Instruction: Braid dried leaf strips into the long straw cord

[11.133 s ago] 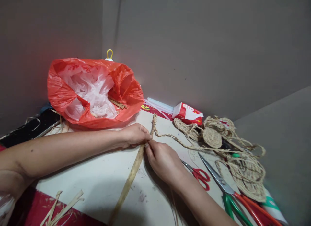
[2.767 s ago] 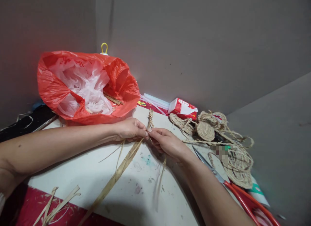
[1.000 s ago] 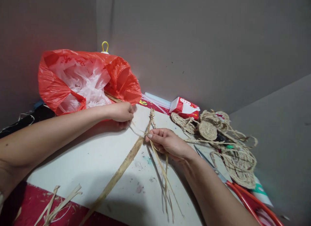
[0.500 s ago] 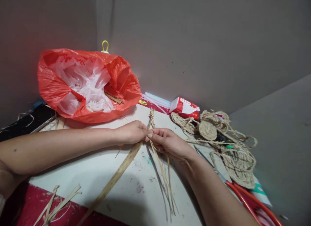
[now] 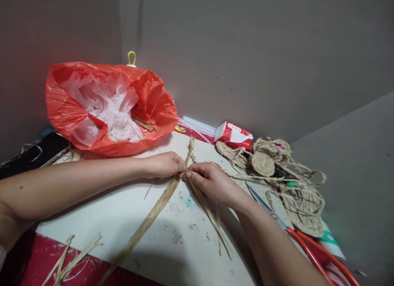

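My left hand point(image 5: 168, 164) and my right hand point(image 5: 211, 180) meet near the middle of the table, both pinching the lower end of a braided straw cord point(image 5: 191, 148). A wide flat straw strip point(image 5: 154, 214) runs from the fingers down to the lower left. Narrower strips point(image 5: 212, 216) hang below my right hand toward the lower right. The fingertips touch or nearly touch, and they cover the joint between braid and strips.
A red plastic bag point(image 5: 67, 122) stands at the back left. Behind the braid is a red tissue pack point(image 5: 235, 136). Coiled straw pieces point(image 5: 303, 208) and red-handled scissors point(image 5: 308, 249) lie at the right, loose straw scraps point(image 5: 69, 263) at the lower left.
My right hand has shifted slightly left and its fingers have turned over the strands. The narrow strips below it have swung to the right and lie closer together.
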Demonstrator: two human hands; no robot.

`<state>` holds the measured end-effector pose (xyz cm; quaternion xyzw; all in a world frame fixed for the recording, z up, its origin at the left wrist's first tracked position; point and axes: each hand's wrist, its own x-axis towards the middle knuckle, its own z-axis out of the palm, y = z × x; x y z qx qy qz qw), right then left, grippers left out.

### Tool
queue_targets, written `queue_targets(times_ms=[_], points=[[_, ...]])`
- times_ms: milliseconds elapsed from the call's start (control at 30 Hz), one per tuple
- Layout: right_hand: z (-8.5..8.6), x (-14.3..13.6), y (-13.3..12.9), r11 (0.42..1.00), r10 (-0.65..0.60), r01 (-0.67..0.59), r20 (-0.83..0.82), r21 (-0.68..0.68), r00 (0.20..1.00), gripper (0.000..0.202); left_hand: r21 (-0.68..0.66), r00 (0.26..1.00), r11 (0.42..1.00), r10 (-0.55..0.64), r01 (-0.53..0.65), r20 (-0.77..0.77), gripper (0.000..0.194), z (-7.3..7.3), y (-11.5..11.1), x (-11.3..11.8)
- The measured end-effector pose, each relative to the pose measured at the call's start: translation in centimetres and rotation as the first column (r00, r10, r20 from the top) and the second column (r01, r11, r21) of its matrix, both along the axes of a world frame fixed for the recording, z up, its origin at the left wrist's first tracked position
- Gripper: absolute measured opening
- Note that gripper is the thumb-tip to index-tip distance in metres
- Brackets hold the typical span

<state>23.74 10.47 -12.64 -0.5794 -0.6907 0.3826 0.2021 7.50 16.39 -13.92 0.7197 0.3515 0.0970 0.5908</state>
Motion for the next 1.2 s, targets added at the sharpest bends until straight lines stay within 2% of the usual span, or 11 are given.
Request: queue_targets(times_ms=[133,267,400,567,700,767,867,933,1000,1067,1200], points=[[0.3,0.6,0.0,1.0,-0.001,0.001,0.064,0.0,0.998,0.026,0.071,1.0,0.997,0.022,-0.023,0.016,0.021,0.2,0.0,-0.1],[0.7,0.2,-0.3,0.995,-0.061,0.061,-0.002,-0.081,0.998,0.024,0.143,1.0,0.99,0.011,-0.013,0.013,0.021,-0.1,0.1,-0.2],[0.4,-1.6,-1.3,0.992,-0.078,0.077,-0.005,-0.095,0.997,0.026,0.085,0.995,0.994,0.055,-0.062,0.087,0.02,-0.4,-0.2,0.0],[-0.4,-3.6,-2.5,0.988,-0.087,0.025,0.409,0.153,0.908,0.026,-0.164,0.98,0.976,0.165,-0.146,0.11,0.023,-0.3,-1.0,0.2],[0.5,-4.1,-3.7,0.985,-0.023,-0.081,0.586,0.15,0.81,0.026,-0.237,0.982,0.965,0.145,-0.113,0.122,0.02,-0.5,-0.9,0.2],[1.7,-3.5,-3.9,0.981,0.114,-0.179,0.518,0.077,0.848,0.026,-0.229,0.984,0.969,0.127,-0.096,0.123,0.019,-0.5,-0.7,0.1],[3.4,-1.5,-3.2,0.955,0.294,-0.276,0.224,-0.109,0.929,0.037,-0.252,0.983,0.965,0.114,-0.074,0.147,0.022,-0.5,-0.5,-0.1],[3.5,0.0,-2.1,0.992,0.098,-0.089,0.1,-0.093,0.99,0.044,-0.273,0.978,0.96,0.105,-0.053,0.18,0.024,-0.3,-0.4,-0.2],[2.7,0.9,-0.9,0.992,-0.125,0.125,0.071,0.003,0.99,0.046,-0.284,0.972,0.959,0.089,-0.025,0.216,0.025,-0.2,-0.5,-0.2],[1.3,1.0,0.0,0.987,-0.159,0.158,-0.043,-0.034,0.986,0.045,-0.28,0.965,0.96,0.076,-0.003,0.249,0.028,-0.1,-0.5,-0.3],[-0.7,0.0,0.6,0.953,-0.162,0.057,-0.337,-0.298,0.927,0.044,-0.243,0.962,0.969,0.015,0.053,0.272,0.027,0.1,-0.7,-0.3]])
